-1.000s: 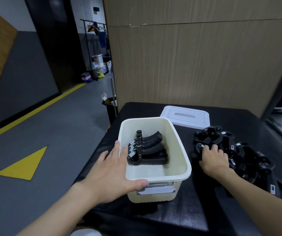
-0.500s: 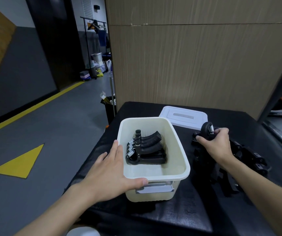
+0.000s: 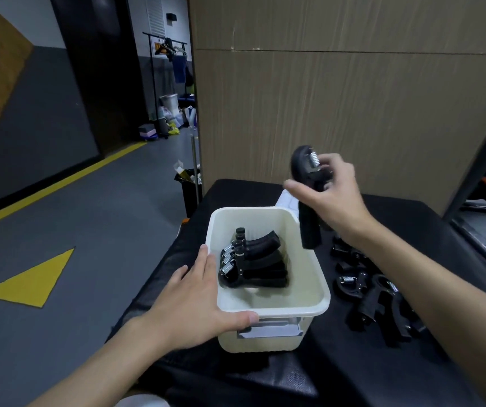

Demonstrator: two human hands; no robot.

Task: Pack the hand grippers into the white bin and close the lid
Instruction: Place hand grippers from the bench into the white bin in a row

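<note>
black table [image 3: 412,218], yellow floor triangle [image 3: 34,279], clothes rack [image 3: 166,83].

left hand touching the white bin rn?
Touching. Head view: left hand rests on the white bin, thumb across its front rim, fingers along its left wall.

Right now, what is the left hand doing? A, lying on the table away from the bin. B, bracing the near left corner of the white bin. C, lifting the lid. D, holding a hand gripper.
B: the left hand lies against the white bin at its near left corner, thumb along the front rim, while the right hand holds the hand gripper.
</note>
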